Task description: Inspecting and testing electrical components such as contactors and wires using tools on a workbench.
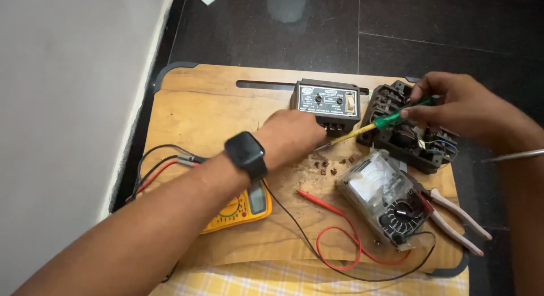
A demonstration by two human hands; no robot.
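right hand point(464, 106) gripping green-handled screwdriver point(371, 127), yellow shaft; left hand point(292, 136) curled against grey box point(327, 103)

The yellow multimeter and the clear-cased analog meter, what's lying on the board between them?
In the head view, between the yellow multimeter and the clear-cased analog meter lie a red probe lead and a black wire on the wooden board.

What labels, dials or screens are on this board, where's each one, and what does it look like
Face label: front of black box behind left hand, dark with pale print.
Grey screen: on yellow multimeter under left forearm, small rectangle.
White dial: on clear-cased analogue meter, front right, above black round knob.
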